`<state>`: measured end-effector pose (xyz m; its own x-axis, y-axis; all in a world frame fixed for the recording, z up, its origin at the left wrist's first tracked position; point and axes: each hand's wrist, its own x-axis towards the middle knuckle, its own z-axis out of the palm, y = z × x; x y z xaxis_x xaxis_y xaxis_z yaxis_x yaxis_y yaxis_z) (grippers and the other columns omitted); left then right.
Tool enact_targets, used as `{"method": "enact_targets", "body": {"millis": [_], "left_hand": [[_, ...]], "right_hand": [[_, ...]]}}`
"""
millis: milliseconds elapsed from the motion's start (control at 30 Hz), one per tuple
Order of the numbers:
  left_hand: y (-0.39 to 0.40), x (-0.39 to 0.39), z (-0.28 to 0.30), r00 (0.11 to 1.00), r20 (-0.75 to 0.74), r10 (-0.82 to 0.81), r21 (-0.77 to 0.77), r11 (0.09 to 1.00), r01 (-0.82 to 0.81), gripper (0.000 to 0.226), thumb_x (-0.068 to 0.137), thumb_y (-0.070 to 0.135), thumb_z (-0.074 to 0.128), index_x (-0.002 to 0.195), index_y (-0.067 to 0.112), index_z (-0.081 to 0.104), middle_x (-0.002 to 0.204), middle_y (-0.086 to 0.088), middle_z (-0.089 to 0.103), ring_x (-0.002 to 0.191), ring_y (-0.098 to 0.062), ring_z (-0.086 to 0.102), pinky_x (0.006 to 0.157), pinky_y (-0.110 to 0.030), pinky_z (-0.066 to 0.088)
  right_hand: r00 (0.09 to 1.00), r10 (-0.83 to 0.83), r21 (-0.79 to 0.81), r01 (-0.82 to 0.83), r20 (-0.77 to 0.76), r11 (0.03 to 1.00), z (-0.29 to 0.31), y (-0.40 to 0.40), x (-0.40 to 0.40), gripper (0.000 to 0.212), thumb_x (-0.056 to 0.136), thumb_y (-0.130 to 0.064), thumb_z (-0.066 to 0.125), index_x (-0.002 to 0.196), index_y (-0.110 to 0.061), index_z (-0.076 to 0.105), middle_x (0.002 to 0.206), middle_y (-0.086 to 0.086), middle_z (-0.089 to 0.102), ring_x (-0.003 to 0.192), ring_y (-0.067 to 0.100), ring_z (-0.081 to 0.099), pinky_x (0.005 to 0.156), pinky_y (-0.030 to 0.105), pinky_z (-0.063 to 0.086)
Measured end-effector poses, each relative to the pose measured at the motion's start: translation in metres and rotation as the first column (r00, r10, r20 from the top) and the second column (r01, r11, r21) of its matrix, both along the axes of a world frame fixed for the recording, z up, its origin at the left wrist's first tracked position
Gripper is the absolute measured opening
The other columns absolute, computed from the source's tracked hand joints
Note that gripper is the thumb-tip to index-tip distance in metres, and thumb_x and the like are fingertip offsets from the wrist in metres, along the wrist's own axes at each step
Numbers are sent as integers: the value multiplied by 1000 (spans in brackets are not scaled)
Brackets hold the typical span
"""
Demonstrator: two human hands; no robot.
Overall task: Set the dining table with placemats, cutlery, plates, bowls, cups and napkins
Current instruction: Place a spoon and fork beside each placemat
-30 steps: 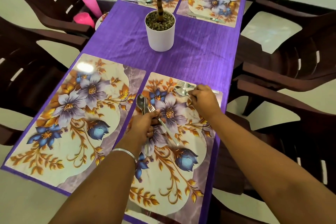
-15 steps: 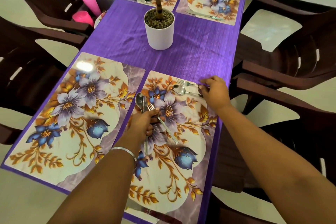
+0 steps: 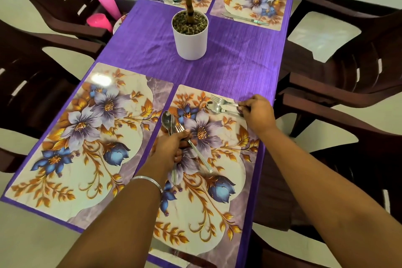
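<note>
Now the fork (image 3: 219,101) and spoon (image 3: 214,107), pinched by the right hand (image 3: 257,113), have been slid toward the near-right placemat's (image 3: 230,180) far-right corner; spare cutlery (image 3: 174,128) stays gripped by the left hand (image 3: 171,148)

Both bare forearms reach forward, the left hand (image 3: 174,148) (a thin metal bangle (image 3: 148,180) on its wrist) curled into a fist round cutlery handles, the right hand (image 3: 257,113) stretched further out, its fingertips (image 3: 241,108) pinching more handles.
</note>
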<state>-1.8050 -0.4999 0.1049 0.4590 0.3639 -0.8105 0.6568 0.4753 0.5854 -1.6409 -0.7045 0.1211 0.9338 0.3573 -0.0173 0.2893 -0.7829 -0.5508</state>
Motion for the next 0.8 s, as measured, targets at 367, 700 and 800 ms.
{"method": "enact_targets", "body": {"millis": [367,700,800], "left_hand": [[-3,0,7,1000,17,-2,-11,1000,2,22,89,28,66,79,10,72,89,-13,74,31,-6,27,32,-14,21],[0,0,0,1000,5,-4,-13,1000,4,22,87,31,68,88,9,73,92,-14,75,29,-6,29,32,-14,23],[0,1,2,1000,-10,-21,-15,1000,21,23,88,32,68,85,9,72,89,-12,76,29,-6,30,31,-14,23]], "right_hand": [[987,119,-31,-116,109,993,-5,5,-25,25,90,-19,62,112,-7,70,99,8,59,97,24,52,81,29,41],[991,99,-22,-98,84,995,-3,4,-27,25,91,-17,62,112,-7,70,98,8,60,96,24,52,82,33,45],[991,65,41,-70,113,997,3,8,-35,30,88,-13,63,116,-5,67,101,9,59,100,25,53,85,33,44]]}}
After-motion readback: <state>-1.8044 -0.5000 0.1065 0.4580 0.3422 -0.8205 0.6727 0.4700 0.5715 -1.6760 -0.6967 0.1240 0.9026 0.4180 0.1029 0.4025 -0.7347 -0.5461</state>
